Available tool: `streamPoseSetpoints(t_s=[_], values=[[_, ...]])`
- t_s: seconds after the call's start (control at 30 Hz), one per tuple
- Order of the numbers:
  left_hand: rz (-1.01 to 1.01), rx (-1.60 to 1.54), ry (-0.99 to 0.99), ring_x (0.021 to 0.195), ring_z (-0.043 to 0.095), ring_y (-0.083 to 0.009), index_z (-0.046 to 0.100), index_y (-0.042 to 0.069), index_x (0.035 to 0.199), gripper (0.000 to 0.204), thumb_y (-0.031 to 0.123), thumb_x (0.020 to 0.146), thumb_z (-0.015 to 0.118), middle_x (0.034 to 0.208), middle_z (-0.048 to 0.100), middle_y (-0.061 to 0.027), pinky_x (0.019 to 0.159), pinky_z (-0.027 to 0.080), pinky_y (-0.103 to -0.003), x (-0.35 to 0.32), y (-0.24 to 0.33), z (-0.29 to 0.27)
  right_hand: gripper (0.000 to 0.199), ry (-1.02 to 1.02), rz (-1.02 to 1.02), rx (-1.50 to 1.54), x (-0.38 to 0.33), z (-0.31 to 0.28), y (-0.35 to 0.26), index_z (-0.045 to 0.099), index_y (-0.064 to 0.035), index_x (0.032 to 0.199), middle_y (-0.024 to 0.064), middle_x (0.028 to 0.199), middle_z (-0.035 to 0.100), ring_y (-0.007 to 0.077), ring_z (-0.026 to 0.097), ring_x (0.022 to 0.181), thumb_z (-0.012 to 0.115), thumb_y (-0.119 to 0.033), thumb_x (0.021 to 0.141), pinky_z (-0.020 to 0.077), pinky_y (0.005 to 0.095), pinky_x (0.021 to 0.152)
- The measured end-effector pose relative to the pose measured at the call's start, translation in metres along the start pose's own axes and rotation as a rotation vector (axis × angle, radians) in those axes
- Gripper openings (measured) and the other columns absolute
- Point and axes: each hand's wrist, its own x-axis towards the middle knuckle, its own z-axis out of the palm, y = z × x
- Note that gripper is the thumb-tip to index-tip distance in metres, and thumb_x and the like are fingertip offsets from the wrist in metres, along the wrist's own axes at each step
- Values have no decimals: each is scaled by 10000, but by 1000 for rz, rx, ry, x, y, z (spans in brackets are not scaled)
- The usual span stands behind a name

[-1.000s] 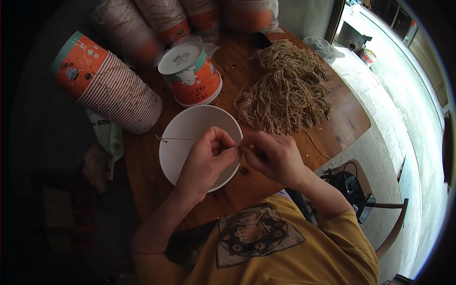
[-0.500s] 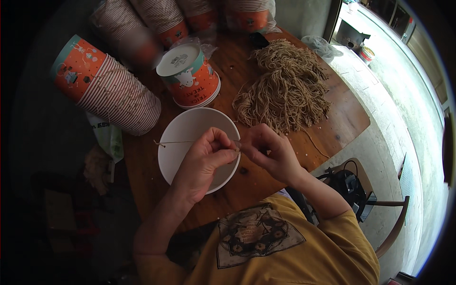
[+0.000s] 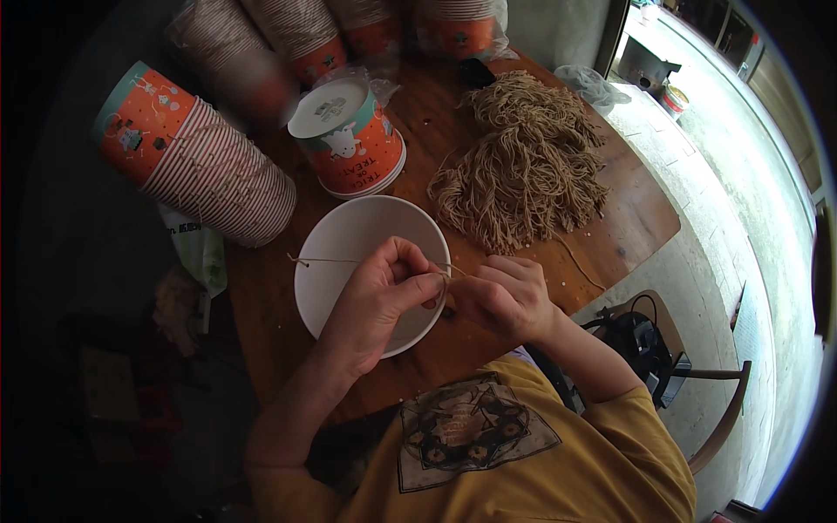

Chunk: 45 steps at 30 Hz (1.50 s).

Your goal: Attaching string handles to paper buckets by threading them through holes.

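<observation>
A white-lined paper bucket stands mouth up in front of me. A thin tan cord runs from a knotted end at its left rim, across the mouth, to my fingers at the right rim. My left hand is over the bucket, thumb and forefinger pinched on the cord. Just right of the rim, my right hand is closed with its fingers curled in, gripping the cord's end. A short stretch of cord shows between the two hands. The exact loop or knot there is too small to make out.
A heap of tan cords lies at the right of the wooden table. An orange printed bucket sits upside down behind mine. A tall nested stack of buckets leans at the left, with bagged stacks along the back.
My right hand has rolled over and its fingers have curled shut, drawing slightly right and down. The bucket and my left hand have shifted a little to the right.
</observation>
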Motion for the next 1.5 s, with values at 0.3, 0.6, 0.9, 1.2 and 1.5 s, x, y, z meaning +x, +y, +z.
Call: streamPoseSetpoints(t_s=[0.3,0.6,0.9,1.2,1.5], values=[[3,13,-2,822,535,-106,474,74,933,179,-13,847,605,922,584,-52,770,450,-249,0,-1,-2,201,90,161,148,12,0,-8,579,-63,911,29,641,571,182,582,525,686,-27,744,469,299,456],[73,139,3,869,534,-69,468,36,1008,187,6,869,590,947,551,-32,794,465,-229,-2,-2,6,113,3,730,624,13,-2,-17,589,-22,977,42,749,648,94,621,654,600,-99,894,495,243,577],[160,307,32,831,514,-56,442,36,1018,199,5,875,576,916,525,-16,760,461,-214,0,-5,8,158,-9,1033,1030,16,-5,-20,609,-22,995,-44,736,579,9,487,617,566,-164,941,398,175,534],[109,229,24,834,506,-58,458,43,992,190,-18,854,574,908,521,-12,766,455,-216,2,-2,7,173,-49,1053,1103,18,-10,-16,619,-29,1016,-53,738,563,1,465,600,556,-175,948,378,169,526],[107,216,27,840,509,-61,461,48,989,191,-17,851,576,910,523,-12,782,443,-218,1,-2,7,163,-69,938,918,13,-6,-15,616,-33,1036,-54,709,564,-3,455,575,583,-146,922,366,165,511]])
